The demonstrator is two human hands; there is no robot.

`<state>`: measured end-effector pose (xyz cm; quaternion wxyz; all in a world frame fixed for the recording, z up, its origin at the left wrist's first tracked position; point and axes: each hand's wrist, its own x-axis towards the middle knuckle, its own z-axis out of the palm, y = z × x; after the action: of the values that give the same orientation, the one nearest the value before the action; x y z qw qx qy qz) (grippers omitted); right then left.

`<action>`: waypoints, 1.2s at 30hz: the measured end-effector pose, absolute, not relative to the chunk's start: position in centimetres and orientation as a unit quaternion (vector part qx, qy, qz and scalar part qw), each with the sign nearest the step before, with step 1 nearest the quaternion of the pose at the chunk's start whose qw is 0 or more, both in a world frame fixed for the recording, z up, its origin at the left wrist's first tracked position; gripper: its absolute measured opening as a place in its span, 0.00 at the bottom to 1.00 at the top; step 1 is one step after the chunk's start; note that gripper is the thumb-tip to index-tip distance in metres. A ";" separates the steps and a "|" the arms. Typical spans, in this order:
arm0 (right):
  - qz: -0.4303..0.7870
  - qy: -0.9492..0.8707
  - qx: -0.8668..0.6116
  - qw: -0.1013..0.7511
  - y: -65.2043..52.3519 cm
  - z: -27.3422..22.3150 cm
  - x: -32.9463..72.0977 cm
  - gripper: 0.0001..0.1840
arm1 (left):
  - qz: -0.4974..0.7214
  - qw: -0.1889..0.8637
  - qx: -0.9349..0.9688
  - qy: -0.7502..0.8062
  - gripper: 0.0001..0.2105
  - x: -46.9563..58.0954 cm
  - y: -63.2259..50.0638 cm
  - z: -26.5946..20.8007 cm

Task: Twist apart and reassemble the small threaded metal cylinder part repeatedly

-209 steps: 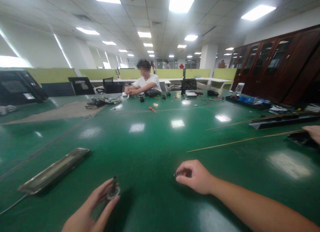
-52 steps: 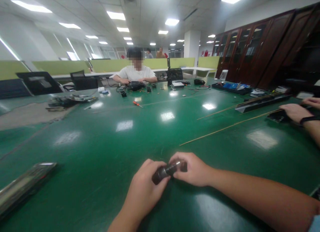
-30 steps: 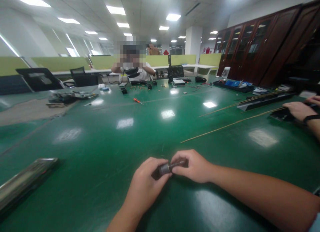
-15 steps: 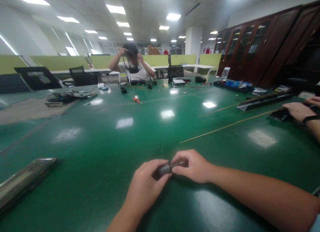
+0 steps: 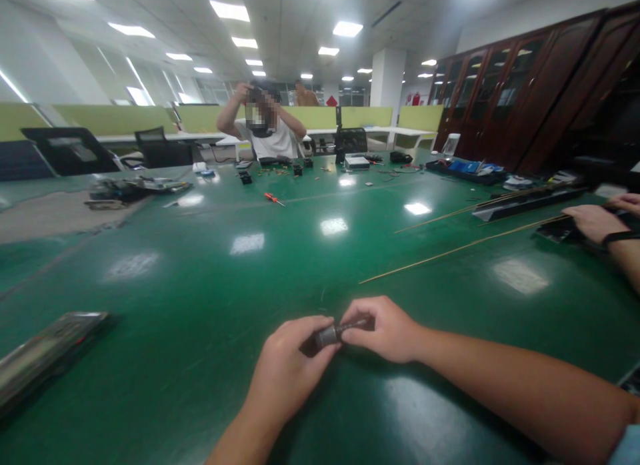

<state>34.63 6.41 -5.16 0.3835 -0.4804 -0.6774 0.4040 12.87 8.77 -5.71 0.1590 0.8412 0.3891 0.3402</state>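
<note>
Near the front middle of the green table (image 5: 200, 385), both hands meet at a small dark cylindrical part (image 5: 327, 336) with a greyish band. My left hand (image 5: 287, 358) pinches its thicker body between thumb and fingers. At the slimmer dark end (image 5: 354, 323), the thumb and fingers of my right hand (image 5: 383, 328) are closed on it. The two ends line up and touch, but I cannot tell whether they are one piece or two. The fingers hide much of it.
A long framed device (image 5: 50, 351) lies at left. Thin golden rods (image 5: 425, 259) stretch toward another person's hands (image 5: 593, 221) at right. A red-orange screwdriver (image 5: 273, 198) lies farther back. Across the table sits a person (image 5: 275, 138) with raised arms, behind several small black parts (image 5: 245, 177).
The view has shifted slightly. Both hands keep their hold on the cylindrical part in nearly the same pose. The person opposite has moved their head and raised hands a little.
</note>
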 end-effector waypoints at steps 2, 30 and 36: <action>0.403 -0.677 -0.481 0.383 6.4 -5.1 34.7 0.06 | 0.341 0.159 0.839 0.393 0.13 12.9 8.7 -5.8; 0.425 -0.658 -0.478 0.397 6.7 -5.4 34.7 0.06 | 0.358 0.143 0.828 0.407 0.12 13.2 8.6 -5.6; 0.426 -0.658 -0.476 0.401 6.8 -5.4 34.7 0.06 | 0.355 0.140 0.830 0.408 0.11 13.2 8.5 -5.5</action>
<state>34.66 6.77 -5.38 0.4005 -0.4755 -0.6576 0.4255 13.20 8.52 -5.46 0.1400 0.8295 0.4081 0.3545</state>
